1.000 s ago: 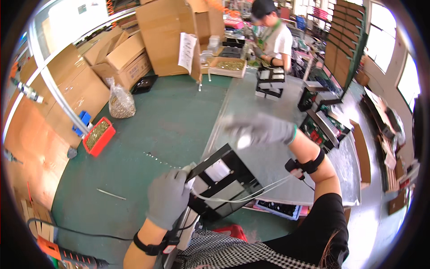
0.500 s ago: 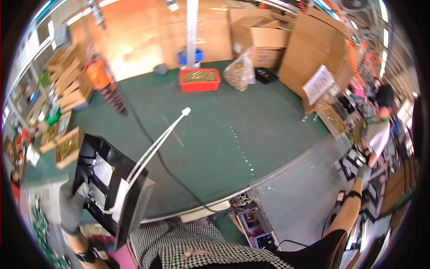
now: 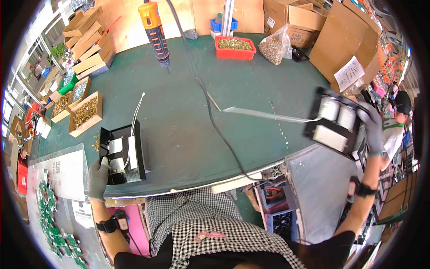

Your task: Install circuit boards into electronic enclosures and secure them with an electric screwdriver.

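My left hand (image 3: 97, 180), in a grey glove, grips the near left edge of a black metal housing (image 3: 122, 156) at the bench's left front. The housing has an open face with white blocks inside, a finned side, and a thin white cable (image 3: 136, 112) rising from it. At the right, my gloved right hand (image 3: 372, 130) holds a second black housing (image 3: 332, 125) by its right side, tilted above the bench. It too carries white blocks, and its white cable (image 3: 268, 115) trails left, smeared by motion.
An orange-and-black power screwdriver (image 3: 154, 33) hangs over the green bench (image 3: 179, 148); a dark cord (image 3: 215, 125) crosses the middle. Screws fill a red bin (image 3: 235, 54) and cardboard trays (image 3: 86, 114). Green circuit boards (image 3: 49, 210) lie at left; a co-worker (image 3: 398, 121) is at far right.
The left housing has gone from raised and tilted to resting on the bench. My right hand, earlier reaching far right, now brings a second housing leftward. The view has shifted.
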{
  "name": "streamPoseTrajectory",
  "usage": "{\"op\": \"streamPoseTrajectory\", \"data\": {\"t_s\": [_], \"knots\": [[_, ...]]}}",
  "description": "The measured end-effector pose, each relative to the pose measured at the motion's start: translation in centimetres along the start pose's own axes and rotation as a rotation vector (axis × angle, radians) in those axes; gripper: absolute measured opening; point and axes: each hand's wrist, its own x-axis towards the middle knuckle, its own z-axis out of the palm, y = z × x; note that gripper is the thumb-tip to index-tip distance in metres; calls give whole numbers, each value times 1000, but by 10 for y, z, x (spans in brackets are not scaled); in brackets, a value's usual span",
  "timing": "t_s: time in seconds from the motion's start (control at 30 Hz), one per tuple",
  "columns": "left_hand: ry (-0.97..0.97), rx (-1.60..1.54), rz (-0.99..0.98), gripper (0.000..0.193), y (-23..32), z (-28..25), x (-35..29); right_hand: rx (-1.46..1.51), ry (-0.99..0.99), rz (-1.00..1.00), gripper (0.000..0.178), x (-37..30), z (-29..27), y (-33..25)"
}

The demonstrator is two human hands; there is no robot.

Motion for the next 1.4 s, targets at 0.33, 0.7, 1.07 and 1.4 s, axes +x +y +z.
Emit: {"op": "streamPoseTrajectory", "data": {"t_s": [0.33, 0.7, 1.07, 1.4], "knots": [[56, 183, 43, 36, 13, -1, -7, 605, -1083, -131, 22, 137, 301, -103], [-219, -143, 83, 38, 8, -31, -8, 327, -1069, -542, 32, 106, 391, -261], [-4, 140, 262, 43, 2, -18, -2, 791, -863, -195, 61, 28, 340, -260], [124, 342, 747, 10, 29, 14, -13, 1420, -993, 260, 106, -3, 337, -293]]}}
